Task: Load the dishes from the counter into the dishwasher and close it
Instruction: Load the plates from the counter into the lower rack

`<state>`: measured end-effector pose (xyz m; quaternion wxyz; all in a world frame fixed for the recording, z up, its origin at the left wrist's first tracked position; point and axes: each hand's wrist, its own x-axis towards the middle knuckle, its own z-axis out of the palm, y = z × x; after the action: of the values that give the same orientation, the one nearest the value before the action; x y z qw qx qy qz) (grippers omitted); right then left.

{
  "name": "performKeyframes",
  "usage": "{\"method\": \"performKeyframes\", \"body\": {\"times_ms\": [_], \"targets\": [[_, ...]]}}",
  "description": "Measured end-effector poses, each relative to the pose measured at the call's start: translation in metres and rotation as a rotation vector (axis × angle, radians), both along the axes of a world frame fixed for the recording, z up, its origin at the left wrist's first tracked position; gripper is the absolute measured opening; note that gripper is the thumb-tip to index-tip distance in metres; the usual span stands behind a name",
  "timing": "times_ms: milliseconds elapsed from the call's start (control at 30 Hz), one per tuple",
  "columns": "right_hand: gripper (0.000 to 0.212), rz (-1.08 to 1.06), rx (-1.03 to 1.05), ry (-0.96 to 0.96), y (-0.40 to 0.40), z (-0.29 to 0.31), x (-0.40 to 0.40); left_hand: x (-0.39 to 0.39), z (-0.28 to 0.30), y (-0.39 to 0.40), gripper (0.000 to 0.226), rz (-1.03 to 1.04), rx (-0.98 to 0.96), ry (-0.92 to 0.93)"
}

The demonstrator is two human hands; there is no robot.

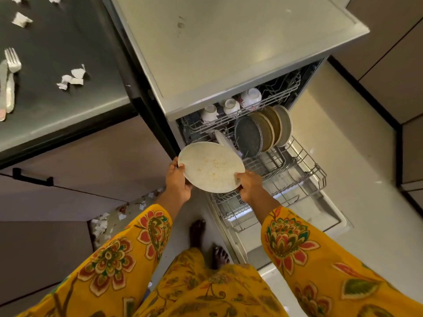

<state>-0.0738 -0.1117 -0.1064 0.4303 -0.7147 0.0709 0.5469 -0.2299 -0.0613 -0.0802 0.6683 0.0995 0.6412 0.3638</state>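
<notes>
— Big white plate (211, 167) in the middle of the frame, gripped at the left rim by the left hand (178, 179) and at the right rim by the right hand (249, 185). Held in the air, just over the near end of the lower rack (295, 170).

— Dirty?

— Yes, brown crumbs and smears all over the top. Could be greasy at the rim. Could slip out and smash on the floor, right by the bare feet (206, 239) low in the frame.

— Anything else to bump?

— Another white plate (225, 143) standing just behind, touching or nearly so; hard to tell. Then a row of plates (265, 131) on edge to the right. Pushed in too fast, could knock into those and chip.

— And above?

— Upper rack (229, 117) with cups (231, 106) upside down, right over the slot. Tipped up too high, could hit the wires.

— More to load?

— Fork (12, 61) on the dark worktop (68, 106) at the upper left of the frame. Easy to forget before shutting the door.
</notes>
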Motion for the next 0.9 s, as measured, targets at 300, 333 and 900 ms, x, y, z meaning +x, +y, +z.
{"method": "performKeyframes", "body": {"times_ms": [300, 333, 900], "targets": [[0.043, -0.061, -0.075, 0.085, 0.010, -0.045, -0.006, 0.013, -0.035, 0.023, 0.042, -0.062, -0.065, 0.058], [0.044, -0.069, -0.085, 0.092, 0.011, -0.050, -0.006, 0.014, -0.039, 0.026, 0.043, -0.065, -0.076, 0.062], [0.049, -0.252, -0.139, 0.288, 0.061, -0.143, -0.008, 0.039, -0.141, 0.101, 0.048, -0.301, -0.114, 0.107]]}}
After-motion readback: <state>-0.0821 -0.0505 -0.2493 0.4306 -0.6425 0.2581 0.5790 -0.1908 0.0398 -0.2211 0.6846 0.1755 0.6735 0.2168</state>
